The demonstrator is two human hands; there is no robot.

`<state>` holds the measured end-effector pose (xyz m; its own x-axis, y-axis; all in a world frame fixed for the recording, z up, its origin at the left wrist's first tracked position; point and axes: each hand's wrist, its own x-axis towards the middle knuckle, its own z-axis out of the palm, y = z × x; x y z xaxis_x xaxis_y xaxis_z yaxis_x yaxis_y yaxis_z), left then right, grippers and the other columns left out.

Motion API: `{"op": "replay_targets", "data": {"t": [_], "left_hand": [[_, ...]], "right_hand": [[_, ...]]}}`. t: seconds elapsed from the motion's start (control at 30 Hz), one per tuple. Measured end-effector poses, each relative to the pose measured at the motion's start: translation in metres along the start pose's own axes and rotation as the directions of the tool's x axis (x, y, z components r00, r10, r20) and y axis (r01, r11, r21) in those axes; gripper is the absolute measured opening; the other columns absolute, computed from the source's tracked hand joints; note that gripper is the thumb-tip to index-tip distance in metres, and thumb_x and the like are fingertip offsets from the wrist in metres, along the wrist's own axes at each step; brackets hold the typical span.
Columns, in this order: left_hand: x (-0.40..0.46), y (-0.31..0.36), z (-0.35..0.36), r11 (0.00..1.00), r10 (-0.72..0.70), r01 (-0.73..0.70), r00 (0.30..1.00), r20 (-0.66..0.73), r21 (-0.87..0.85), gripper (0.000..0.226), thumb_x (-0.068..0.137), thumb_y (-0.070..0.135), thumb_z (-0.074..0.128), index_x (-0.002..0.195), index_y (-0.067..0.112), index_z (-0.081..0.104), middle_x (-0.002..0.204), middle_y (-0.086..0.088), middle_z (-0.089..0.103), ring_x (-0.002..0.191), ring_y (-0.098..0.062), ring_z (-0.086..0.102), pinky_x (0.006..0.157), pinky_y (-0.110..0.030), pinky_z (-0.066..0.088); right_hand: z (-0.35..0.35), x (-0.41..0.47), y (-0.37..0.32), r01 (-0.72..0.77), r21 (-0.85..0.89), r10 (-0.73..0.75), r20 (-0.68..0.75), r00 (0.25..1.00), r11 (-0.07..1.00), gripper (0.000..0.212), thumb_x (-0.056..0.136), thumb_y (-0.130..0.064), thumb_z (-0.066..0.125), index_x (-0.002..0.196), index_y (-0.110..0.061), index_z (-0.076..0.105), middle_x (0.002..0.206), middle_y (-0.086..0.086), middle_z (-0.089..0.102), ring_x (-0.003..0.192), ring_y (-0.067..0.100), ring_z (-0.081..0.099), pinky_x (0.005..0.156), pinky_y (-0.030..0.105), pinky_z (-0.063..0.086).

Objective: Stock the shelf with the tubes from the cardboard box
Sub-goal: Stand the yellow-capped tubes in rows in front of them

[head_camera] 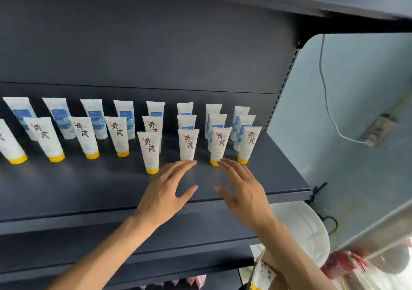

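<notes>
- left hand (pixel 166 191), centre of the frame: fingers straight and slightly spread, thumb out to the side, palm down over the dark shelf (pixel 93 189). holds nothing. fingertips reach the base of the yellow-capped tube (pixel 188 144) at centre; contact or a small gap, cannot tell.
- right hand (pixel 244 191), just right of centre: open the same way, fingers extended, thumb pointing toward the other hand. holds nothing. fingertips lie next to the yellow cap of the neighbouring tube (pixel 219 144); contact not clear.
- the two hands are near each other, a bare strip of shelf between them.
- tubes stand cap-down on the shelf in rows, from the left edge of the frame to right of centre: white with yellow caps and black characters in front, white with blue labels (pixel 95 118) behind, against the back panel (pixel 156 44).
- one yellow-capped tube (pixel 149 151) stands forward of its row, just left of the left hand.
- cardboard box (pixel 266 265), bottom right of the frame, under the right forearm; one more yellow-capped tube (pixel 262 275) shows in it.
- white round object (pixel 305 229) at lower right, beside the shelf end.
- power strip (pixel 379 129) and white cable (pixel 327 100) on the pale wall, right side.
</notes>
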<state>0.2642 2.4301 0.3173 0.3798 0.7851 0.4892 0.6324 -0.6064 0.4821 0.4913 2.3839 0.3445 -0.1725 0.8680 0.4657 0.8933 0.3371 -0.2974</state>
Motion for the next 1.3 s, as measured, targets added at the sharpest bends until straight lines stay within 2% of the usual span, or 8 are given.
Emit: {"op": "replay_targets", "data": {"t": [0.2,0.37,0.57,0.67,0.8,0.97,1.13,1.3], "left_hand": [[0.016,0.053,0.046,0.994,0.093,-0.088,0.993,0.070,-0.063,0.056,0.090,0.037,0.070,0.142,0.027,0.050,0.143,0.016,0.050,0.130,-0.006,0.048,0.107,-0.022,0.041],[0.020,0.094,0.092,0.984,0.167,-0.155,0.975,0.145,-0.089,0.050,0.092,0.036,0.067,0.138,0.029,0.051,0.140,0.020,0.049,0.127,-0.004,0.047,0.103,-0.019,0.040],[0.014,0.138,0.152,0.967,0.243,-0.215,0.938,0.246,-0.136,0.047,0.092,0.036,0.066,0.136,0.028,0.052,0.137,0.018,0.052,0.125,-0.006,0.050,0.101,-0.025,0.046],[0.003,0.154,0.187,0.962,0.257,-0.210,0.913,0.316,-0.177,0.049,0.091,0.035,0.067,0.137,0.028,0.051,0.138,0.016,0.052,0.126,-0.007,0.050,0.104,-0.024,0.043],[-0.018,0.169,0.238,0.958,0.267,-0.197,0.875,0.405,-0.207,0.047,0.089,0.030,0.070,0.134,0.024,0.055,0.133,0.012,0.056,0.118,-0.011,0.054,0.099,-0.025,0.045],[-0.056,0.170,0.313,0.976,0.183,-0.074,0.792,0.583,-0.205,0.047,0.089,0.026,0.071,0.134,0.022,0.056,0.133,0.008,0.057,0.120,-0.014,0.054,0.102,-0.028,0.043],[-0.099,0.152,0.395,0.987,0.007,0.110,0.693,0.721,-0.116,0.043,0.092,0.026,0.066,0.134,0.025,0.055,0.132,0.010,0.057,0.116,-0.010,0.056,0.093,-0.017,0.038],[-0.134,0.127,0.487,0.949,-0.175,0.314,0.597,0.783,-0.027,0.040,0.093,0.022,0.065,0.132,0.022,0.055,0.131,0.006,0.058,0.115,-0.016,0.058,0.086,-0.026,0.045]], "right_hand": [[-0.034,-0.058,0.049,-0.121,-0.059,0.119,-0.023,0.993,0.991,0.058,0.092,-0.033,0.067,0.144,-0.020,0.046,0.146,-0.007,0.049,0.133,0.015,0.047,0.096,0.030,0.052],[-0.053,-0.114,0.091,-0.251,-0.101,0.247,-0.045,0.968,0.963,0.059,0.094,-0.039,0.064,0.146,-0.026,0.040,0.146,-0.009,0.048,0.131,0.010,0.045,0.096,0.019,0.042],[-0.065,-0.175,0.134,-0.384,-0.055,0.382,-0.038,0.923,0.922,0.059,0.095,-0.040,0.063,0.147,-0.020,0.042,0.145,-0.004,0.050,0.131,0.018,0.049,0.101,0.034,0.049],[-0.065,-0.206,0.150,-0.444,-0.028,0.442,-0.054,0.896,0.896,0.060,0.093,-0.037,0.066,0.145,-0.017,0.044,0.140,-0.002,0.053,0.127,0.020,0.053,0.095,0.035,0.052],[-0.054,-0.257,0.174,-0.530,-0.001,0.529,-0.057,0.847,0.848,0.055,0.092,-0.031,0.065,0.141,-0.016,0.047,0.134,0.001,0.057,0.121,0.021,0.055,0.096,0.035,0.051],[-0.018,-0.324,0.204,-0.739,0.068,0.739,0.031,0.673,0.670,0.048,0.090,-0.028,0.067,0.134,-0.020,0.051,0.124,-0.004,0.060,0.109,0.020,0.058,0.087,0.030,0.049],[0.040,-0.386,0.239,-0.869,0.078,0.857,0.146,0.494,0.488,0.042,0.093,-0.025,0.067,0.131,-0.014,0.056,0.126,0.001,0.063,0.112,0.019,0.061,0.092,0.030,0.049],[0.114,-0.428,0.277,-0.939,0.085,0.900,0.266,0.345,0.335,0.039,0.095,-0.024,0.063,0.131,-0.011,0.055,0.123,0.004,0.063,0.111,0.021,0.060,0.092,0.032,0.049]]}}
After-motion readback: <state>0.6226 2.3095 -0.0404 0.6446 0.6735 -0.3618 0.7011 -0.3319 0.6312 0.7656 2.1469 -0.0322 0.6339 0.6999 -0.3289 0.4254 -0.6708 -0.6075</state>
